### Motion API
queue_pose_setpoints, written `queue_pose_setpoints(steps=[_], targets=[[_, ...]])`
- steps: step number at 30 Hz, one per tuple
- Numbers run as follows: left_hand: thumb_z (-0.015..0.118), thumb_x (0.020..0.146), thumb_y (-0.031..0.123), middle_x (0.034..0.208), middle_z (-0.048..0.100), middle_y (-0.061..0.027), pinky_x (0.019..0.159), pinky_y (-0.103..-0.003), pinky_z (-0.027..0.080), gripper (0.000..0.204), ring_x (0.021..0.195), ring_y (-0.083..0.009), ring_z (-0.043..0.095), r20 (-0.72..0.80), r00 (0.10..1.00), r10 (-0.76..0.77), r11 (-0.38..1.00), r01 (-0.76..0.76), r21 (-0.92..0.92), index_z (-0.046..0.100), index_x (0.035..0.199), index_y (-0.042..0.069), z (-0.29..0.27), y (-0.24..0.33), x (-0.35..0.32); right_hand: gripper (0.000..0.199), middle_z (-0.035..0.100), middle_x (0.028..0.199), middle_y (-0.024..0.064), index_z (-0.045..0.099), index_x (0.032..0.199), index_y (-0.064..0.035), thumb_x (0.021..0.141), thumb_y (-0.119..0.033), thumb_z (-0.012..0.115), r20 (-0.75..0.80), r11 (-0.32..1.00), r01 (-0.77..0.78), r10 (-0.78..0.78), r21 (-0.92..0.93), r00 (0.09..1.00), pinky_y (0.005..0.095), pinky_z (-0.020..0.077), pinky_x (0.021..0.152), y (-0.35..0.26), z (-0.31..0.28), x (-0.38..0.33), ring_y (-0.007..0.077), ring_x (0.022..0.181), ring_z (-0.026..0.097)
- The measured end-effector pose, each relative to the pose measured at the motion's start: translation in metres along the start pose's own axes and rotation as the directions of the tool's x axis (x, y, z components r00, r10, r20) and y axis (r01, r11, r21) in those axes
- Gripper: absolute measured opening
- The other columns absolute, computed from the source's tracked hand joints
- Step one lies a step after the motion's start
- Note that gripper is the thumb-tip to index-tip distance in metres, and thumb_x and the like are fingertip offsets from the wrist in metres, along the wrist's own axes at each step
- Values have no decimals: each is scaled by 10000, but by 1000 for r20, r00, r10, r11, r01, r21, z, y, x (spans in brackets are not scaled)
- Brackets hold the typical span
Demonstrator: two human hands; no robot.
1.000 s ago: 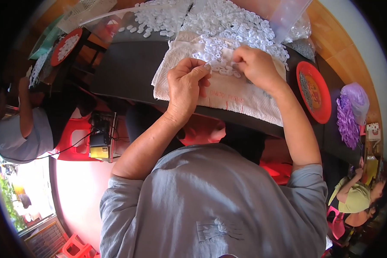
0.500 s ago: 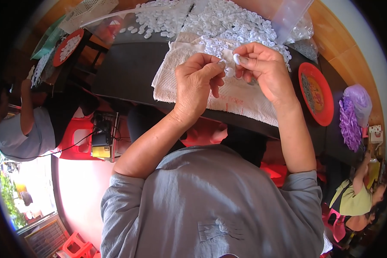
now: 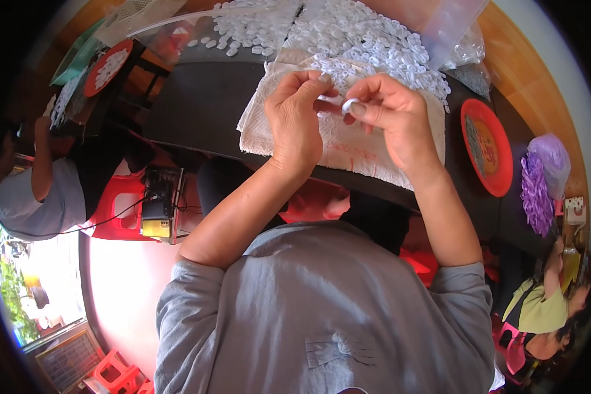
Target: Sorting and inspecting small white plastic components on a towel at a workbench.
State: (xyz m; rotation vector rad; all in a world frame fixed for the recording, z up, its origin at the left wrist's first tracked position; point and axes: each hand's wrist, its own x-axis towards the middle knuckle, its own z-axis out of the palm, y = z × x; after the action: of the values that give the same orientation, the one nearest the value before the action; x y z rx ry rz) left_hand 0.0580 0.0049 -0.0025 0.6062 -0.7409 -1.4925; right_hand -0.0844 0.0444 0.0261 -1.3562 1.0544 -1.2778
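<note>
Between thumb and fingers, my right hand pinches a small white oval plastic piece above a folded cream towel. Just left of it, my left hand has thumb and forefinger pressed together. Whatever that pinch holds is too small to make out. Its other fingers reach toward the piece in my right hand. A large heap of similar white ring-like pieces lies on and beyond the towel's far edge. The hands are close together, and the towel rests on a dark table.
An orange-red plate with small grey parts sits right of the towel, beside purple strips. Clear plastic bags stand at the back right. Flatter white pieces lie at the back left. Other people sit far left and far right.
My right hand has moved left and slightly down with the white piece, turning it. My left hand has tilted more upright, its pinch shifting up and left.
</note>
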Motion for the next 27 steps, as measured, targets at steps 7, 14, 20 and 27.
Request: queue_pose_setpoints(steps=[7,14,20,27], targets=[[584,818,51,844,602,-101,720,-298,505,109,794,-194,606,4,991,-135,977,134,-165,566,895,-24,19,8,0,140,644,870,9,636,950,-11,821,43,639,-10,997,10,-11,-77,1000,210,435,645,8,21,-11,67,776,576],[590,817,51,828,609,-104,723,-306,505,107,774,-192,612,14,984,-178,979,178,-104,568,891,-23,14,7,-1,92,641,884,16,629,922,14,834,39,630,123,855,145,-96,-497,988,231,485,754,10,12,-10,82,857,590],[609,818,43,791,622,-88,672,-280,493,98,726,-167,611,28,999,-37,997,35,75,596,861,-45,4,-1,-5,49,624,792,25,621,897,-9,856,-33,632,-137,973,30,-63,-228,989,218,441,647,0,-5,-4,90,719,580],[637,827,44,722,628,-73,634,-263,491,101,649,-132,595,117,992,-39,979,15,203,612,842,-53,5,0,-14,92,619,743,39,612,902,-14,881,-103,608,-177,993,-101,110,56,978,225,398,577,-5,-15,1,125,667,591]])
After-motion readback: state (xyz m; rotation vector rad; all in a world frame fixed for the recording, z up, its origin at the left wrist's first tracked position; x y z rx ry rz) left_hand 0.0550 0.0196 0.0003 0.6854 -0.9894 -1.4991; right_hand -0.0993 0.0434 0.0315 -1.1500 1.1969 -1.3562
